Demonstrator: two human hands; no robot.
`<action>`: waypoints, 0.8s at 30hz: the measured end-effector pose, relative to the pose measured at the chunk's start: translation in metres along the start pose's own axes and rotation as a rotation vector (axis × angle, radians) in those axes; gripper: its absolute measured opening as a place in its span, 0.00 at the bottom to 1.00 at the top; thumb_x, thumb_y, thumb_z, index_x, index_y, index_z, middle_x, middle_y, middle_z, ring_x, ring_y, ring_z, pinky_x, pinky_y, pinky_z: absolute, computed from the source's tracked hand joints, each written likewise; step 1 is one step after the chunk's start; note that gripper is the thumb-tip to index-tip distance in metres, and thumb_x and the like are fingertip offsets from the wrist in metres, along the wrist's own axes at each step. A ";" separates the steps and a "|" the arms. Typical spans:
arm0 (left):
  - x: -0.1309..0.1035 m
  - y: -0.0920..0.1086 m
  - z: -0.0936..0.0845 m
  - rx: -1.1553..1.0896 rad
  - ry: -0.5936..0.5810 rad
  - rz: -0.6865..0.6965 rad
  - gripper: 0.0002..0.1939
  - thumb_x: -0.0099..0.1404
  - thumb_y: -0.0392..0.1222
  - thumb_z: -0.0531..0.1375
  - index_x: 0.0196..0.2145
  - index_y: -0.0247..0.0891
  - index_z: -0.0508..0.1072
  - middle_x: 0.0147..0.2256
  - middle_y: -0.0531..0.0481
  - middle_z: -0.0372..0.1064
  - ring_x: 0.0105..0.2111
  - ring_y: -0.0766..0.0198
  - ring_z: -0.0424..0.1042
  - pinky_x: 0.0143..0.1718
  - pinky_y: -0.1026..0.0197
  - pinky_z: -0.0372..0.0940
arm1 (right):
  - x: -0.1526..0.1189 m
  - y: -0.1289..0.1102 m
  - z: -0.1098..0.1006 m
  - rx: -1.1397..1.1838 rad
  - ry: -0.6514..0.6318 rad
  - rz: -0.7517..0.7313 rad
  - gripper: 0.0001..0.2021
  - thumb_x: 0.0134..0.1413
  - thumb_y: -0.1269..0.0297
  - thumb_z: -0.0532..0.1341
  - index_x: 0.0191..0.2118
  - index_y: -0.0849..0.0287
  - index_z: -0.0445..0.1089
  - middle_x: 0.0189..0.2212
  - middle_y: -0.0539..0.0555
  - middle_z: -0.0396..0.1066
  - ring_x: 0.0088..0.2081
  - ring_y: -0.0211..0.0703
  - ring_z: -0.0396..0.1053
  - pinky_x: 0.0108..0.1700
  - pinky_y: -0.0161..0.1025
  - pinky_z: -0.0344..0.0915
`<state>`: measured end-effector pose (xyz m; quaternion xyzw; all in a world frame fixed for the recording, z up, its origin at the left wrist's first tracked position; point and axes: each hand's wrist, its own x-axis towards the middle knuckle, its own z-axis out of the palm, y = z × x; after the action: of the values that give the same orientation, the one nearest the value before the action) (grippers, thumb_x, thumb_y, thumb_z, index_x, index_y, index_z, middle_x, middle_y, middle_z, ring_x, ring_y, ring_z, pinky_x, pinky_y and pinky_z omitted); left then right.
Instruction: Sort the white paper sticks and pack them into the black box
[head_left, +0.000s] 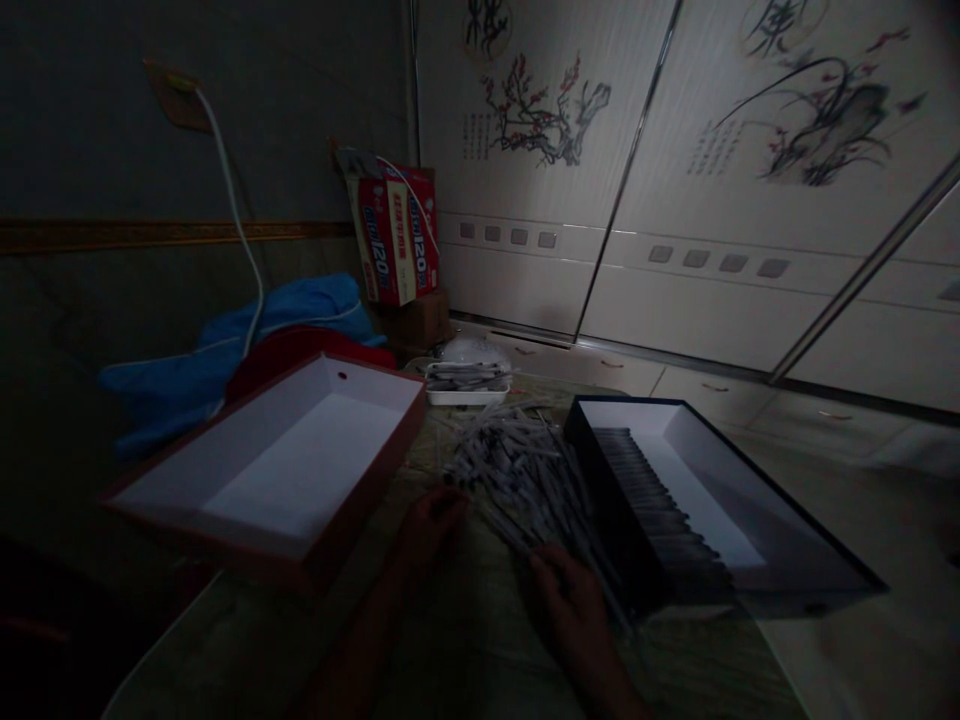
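The scene is dim and the fine detail is blurred. My left hand (433, 518) is closed at the near left edge of a heap of slender grey pen-like sticks (517, 455); what its fingertips pinch is too dark to make out. Lower and to the right, my right hand (570, 590) has curled fingers around the near end of a pen-like stick (504, 525), which slants up toward the left hand. Beside the right hand stands a dark-edged box (626, 520) with a white inside, where a row of similar sticks (660, 505) lies side by side along its left part.
An open reddish box (360, 510) with a white inside stands on the left of the table (450, 650). Behind the heap is a white tray (469, 397) of sticks. Further back are blue cloth (300, 305), a red carton (397, 240) and sliding doors (517, 290).
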<state>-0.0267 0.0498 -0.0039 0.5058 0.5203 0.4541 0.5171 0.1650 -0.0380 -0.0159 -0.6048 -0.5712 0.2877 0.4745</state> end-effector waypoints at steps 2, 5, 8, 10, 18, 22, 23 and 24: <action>-0.001 0.002 0.000 -0.028 -0.009 -0.021 0.13 0.48 0.46 0.62 0.30 0.36 0.73 0.26 0.53 0.70 0.27 0.65 0.66 0.29 0.65 0.59 | 0.000 0.001 0.001 0.004 -0.021 -0.011 0.18 0.52 0.52 0.55 0.34 0.62 0.74 0.31 0.55 0.74 0.34 0.46 0.70 0.35 0.34 0.65; -0.003 0.004 0.002 -0.056 -0.033 -0.034 0.13 0.48 0.47 0.62 0.30 0.35 0.72 0.24 0.54 0.68 0.24 0.67 0.64 0.25 0.66 0.57 | 0.001 -0.002 0.001 0.014 -0.075 -0.015 0.17 0.53 0.54 0.54 0.33 0.62 0.73 0.29 0.54 0.74 0.32 0.45 0.70 0.34 0.34 0.64; -0.005 0.005 0.003 -0.073 -0.074 -0.021 0.13 0.50 0.47 0.61 0.29 0.35 0.72 0.21 0.56 0.64 0.21 0.69 0.61 0.23 0.68 0.54 | 0.001 -0.007 0.000 0.026 -0.082 -0.004 0.17 0.53 0.54 0.54 0.31 0.61 0.73 0.28 0.54 0.74 0.31 0.45 0.69 0.34 0.33 0.64; -0.006 0.007 0.004 -0.105 -0.086 -0.029 0.12 0.50 0.47 0.61 0.29 0.35 0.71 0.21 0.57 0.63 0.21 0.70 0.60 0.22 0.68 0.54 | 0.001 -0.008 -0.001 0.044 -0.085 0.011 0.16 0.52 0.53 0.55 0.32 0.61 0.74 0.27 0.54 0.74 0.30 0.45 0.69 0.33 0.34 0.63; -0.012 0.003 0.013 -0.464 -0.147 -0.105 0.11 0.55 0.48 0.58 0.26 0.36 0.67 0.24 0.53 0.67 0.20 0.70 0.65 0.20 0.68 0.57 | 0.001 -0.005 -0.004 0.229 0.018 0.182 0.17 0.46 0.51 0.59 0.31 0.61 0.74 0.25 0.52 0.72 0.30 0.43 0.68 0.31 0.32 0.63; -0.015 -0.005 0.019 -0.457 -0.166 -0.138 0.10 0.55 0.46 0.58 0.28 0.36 0.67 0.24 0.54 0.67 0.19 0.72 0.65 0.19 0.69 0.56 | 0.001 -0.002 -0.004 0.372 0.050 0.235 0.16 0.42 0.52 0.62 0.30 0.61 0.74 0.26 0.52 0.72 0.31 0.43 0.68 0.33 0.32 0.63; -0.016 -0.006 0.020 -0.464 -0.167 -0.139 0.10 0.55 0.47 0.58 0.28 0.36 0.67 0.24 0.54 0.67 0.20 0.71 0.66 0.20 0.69 0.57 | 0.001 -0.001 -0.004 0.419 0.052 0.251 0.16 0.42 0.52 0.63 0.30 0.61 0.74 0.26 0.52 0.72 0.32 0.43 0.68 0.33 0.32 0.63; -0.016 -0.006 0.020 -0.481 -0.175 -0.142 0.10 0.55 0.47 0.59 0.28 0.36 0.67 0.25 0.53 0.68 0.21 0.70 0.67 0.22 0.67 0.59 | 0.002 0.000 -0.003 0.474 0.044 0.272 0.15 0.41 0.52 0.63 0.30 0.61 0.74 0.26 0.52 0.72 0.31 0.43 0.68 0.33 0.32 0.63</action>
<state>-0.0080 0.0321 -0.0098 0.3677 0.3850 0.4818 0.6960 0.1681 -0.0374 -0.0144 -0.5541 -0.3910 0.4612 0.5722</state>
